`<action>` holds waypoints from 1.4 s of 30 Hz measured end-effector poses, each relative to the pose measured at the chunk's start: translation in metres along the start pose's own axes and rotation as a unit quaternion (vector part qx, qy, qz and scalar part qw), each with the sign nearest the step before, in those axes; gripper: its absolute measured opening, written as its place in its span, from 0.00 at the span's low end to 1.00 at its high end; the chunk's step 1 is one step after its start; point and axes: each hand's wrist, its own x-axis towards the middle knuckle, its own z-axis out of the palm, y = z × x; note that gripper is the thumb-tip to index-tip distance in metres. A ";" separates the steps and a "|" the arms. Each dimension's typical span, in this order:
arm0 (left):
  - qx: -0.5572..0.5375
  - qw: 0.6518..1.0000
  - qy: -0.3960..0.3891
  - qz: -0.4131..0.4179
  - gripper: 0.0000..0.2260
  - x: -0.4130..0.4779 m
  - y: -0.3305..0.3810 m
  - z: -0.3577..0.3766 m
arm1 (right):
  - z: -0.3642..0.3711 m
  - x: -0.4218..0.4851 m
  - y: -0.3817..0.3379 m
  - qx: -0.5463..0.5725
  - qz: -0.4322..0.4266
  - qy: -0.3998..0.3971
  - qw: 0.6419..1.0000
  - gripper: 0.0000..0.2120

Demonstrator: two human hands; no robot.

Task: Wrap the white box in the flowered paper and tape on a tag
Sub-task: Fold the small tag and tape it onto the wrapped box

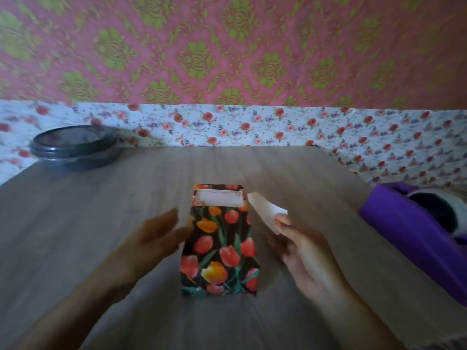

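Pink wallpaper point(227, 46) with green medallions behind, rose-printed white cloth point(252, 127) below it; pale wood-grain desk point(303, 173) in front; at its middle, rectangular box wrapped in black paper printed with red and orange tulips point(219, 243); white rectangular tag point(218, 198) on its far end; left hand point(151, 238) just beside its left edge, fingers point(169, 218) straight and together, holding nothing; right hand point(303, 251) to the right, fingers point(281, 219) pinching a white paper slip point(265, 210); purple tape dispenser point(404, 223) far right; dark round lidded bowl point(75, 147) far left.
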 end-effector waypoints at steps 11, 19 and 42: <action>-0.073 0.982 -0.167 0.046 0.20 0.035 -0.003 -0.008 | 0.043 0.024 0.011 -0.139 0.072 -0.079 0.984 0.35; -0.025 0.990 -0.126 0.053 0.16 0.136 0.023 -0.012 | 0.080 0.132 0.001 -0.121 0.082 -0.063 0.987 0.28; 0.103 0.991 -0.043 -0.079 0.17 0.323 0.064 -0.042 | 0.168 0.325 -0.003 -0.263 0.014 0.034 0.964 0.36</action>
